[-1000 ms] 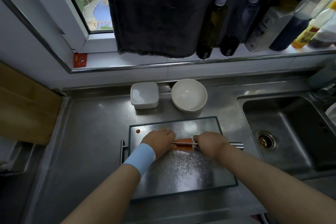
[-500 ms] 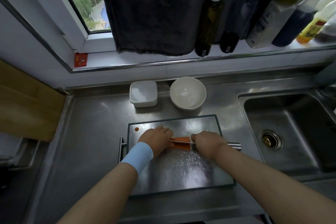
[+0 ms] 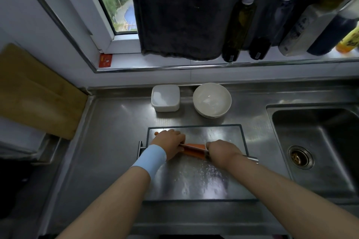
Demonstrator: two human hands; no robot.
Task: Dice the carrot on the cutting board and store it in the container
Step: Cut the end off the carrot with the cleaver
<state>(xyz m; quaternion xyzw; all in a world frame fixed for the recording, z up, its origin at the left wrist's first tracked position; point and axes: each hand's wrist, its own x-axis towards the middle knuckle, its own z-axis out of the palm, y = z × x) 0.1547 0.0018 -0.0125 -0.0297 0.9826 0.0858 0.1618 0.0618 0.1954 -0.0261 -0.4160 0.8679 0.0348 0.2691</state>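
Head view looks down on my two hands at work on the steel cutting board (image 3: 194,180), which lies on the metal counter just left of the sink (image 3: 310,161). The carrot (image 3: 195,149) lies lengthwise across the board's upper half, between my hands. My left hand (image 3: 169,142), with a pale blue wristband (image 3: 150,158) behind it, covers the carrot's left end; the fingers are curled down over it and seem to pin it to the board, though the fingertips themselves are hidden under the knuckles. My right hand (image 3: 221,151) is wrapped round the handle of the knife (image 3: 191,146), whose metal butt sticks out past my wrist to the right. The blade lies along the top of the carrot, its tip reaching to my left fingers. One small orange bit (image 3: 156,133) sits at the board's far left corner, just beside my left hand. Beyond the board, apart from it, stand the white square container (image 3: 165,101) and, to its right, a white bowl (image 3: 211,100).
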